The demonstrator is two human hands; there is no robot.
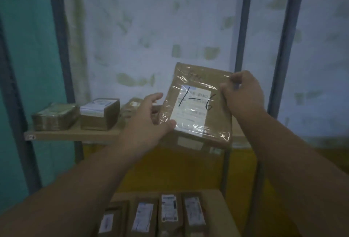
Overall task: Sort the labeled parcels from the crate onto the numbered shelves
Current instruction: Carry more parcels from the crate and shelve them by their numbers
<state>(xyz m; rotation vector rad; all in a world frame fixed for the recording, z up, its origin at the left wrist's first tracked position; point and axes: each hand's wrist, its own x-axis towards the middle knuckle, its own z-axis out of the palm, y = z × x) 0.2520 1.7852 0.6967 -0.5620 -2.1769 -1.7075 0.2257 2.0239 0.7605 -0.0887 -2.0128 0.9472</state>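
Four boxes [162, 216] stand on end in a row at 6 o'clock, nearest the viewer, each with a white label facing up; whatever holds them is too dark and cropped to make out. Two bare forearms reach up from the lower corners toward the middle.

Between the hands, just right of centre, is a flat brown parcel [198, 104] wrapped in clear film and held tilted in the air. Its white label [190, 110] carries a handwritten "1-6". At the parcel's 8 o'clock corner the left hand [145, 121] grips it, thumb over the front near the label and fingers behind. At its 2 o'clock corner the right hand [243, 95] pinches the edge with curled fingers.

Beyond the left hand, at 9 o'clock, a shelf [75, 133] bears two taped boxes side by side: a low one [54, 116] and a taller one [100, 114] with a label on top. More parcels behind the hand are blurred. Grey posts [241, 29] rise in front of a pale patterned sheet [151, 29] at 12 o'clock.
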